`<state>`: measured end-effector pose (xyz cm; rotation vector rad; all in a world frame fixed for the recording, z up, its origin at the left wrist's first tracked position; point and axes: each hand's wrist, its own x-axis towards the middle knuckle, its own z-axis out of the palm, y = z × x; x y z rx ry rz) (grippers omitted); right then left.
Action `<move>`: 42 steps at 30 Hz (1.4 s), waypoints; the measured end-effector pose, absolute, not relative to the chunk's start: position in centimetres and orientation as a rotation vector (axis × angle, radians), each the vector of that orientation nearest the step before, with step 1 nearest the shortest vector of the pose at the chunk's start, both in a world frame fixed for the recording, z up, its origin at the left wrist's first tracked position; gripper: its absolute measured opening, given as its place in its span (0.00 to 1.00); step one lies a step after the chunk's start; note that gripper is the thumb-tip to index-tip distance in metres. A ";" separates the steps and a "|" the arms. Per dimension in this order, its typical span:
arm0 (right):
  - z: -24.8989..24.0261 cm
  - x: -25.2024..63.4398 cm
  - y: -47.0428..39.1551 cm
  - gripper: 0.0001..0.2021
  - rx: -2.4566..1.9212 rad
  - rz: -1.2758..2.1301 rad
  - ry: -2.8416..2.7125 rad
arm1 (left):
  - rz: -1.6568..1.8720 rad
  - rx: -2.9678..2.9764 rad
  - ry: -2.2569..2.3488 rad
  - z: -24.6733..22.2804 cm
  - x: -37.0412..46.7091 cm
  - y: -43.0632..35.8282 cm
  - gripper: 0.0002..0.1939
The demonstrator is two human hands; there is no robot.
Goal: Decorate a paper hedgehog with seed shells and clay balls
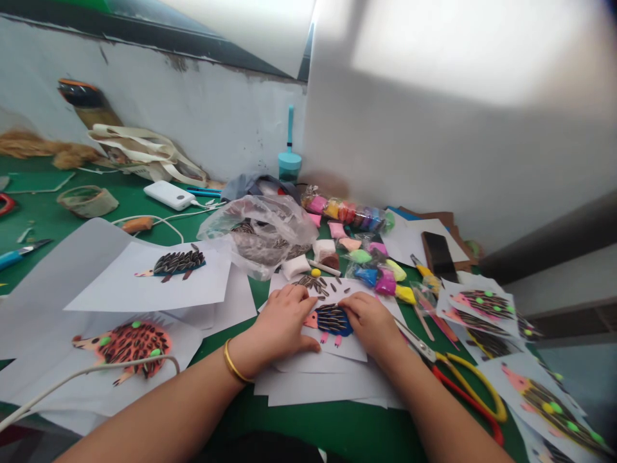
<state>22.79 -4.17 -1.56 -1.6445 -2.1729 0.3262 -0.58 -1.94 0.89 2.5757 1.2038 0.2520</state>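
Observation:
A hedgehog picture (332, 319) of blue clay, with a pink face and feet, lies on white paper in front of me. Striped sunflower seeds cover part of its back. My left hand (289, 318) rests on the paper at its face, thumb and fingers apart. At the upper right edge of the back, my right hand (373, 321) has its thumb and fingertips pinched together; whatever is between them is too small to make out. Loose sunflower seeds (312, 283) lie just beyond both hands, near a small yellow clay ball (315, 272).
Other hedgehog pictures lie left (179, 262) and right (549, 399). Beyond my hands are a plastic bag of seeds (263, 235) and colourful clay packets (369, 257). Open scissors (453, 366) lie beside my right forearm. A white cable (91, 370) crosses the left papers.

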 end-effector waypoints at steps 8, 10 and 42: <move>-1.5 22.6 -4.0 0.14 -1.644 0.263 -2.214 | 0.235 2.560 1.204 1.0 -0.6 -1.9 0.41; -1.5 22.5 -4.0 0.14 -1.640 0.266 -2.222 | 0.240 2.561 1.204 1.0 -0.6 -1.9 0.41; -0.4 23.3 -2.3 0.09 -1.681 0.457 -2.175 | 0.257 2.558 1.219 0.8 -0.5 -2.0 0.41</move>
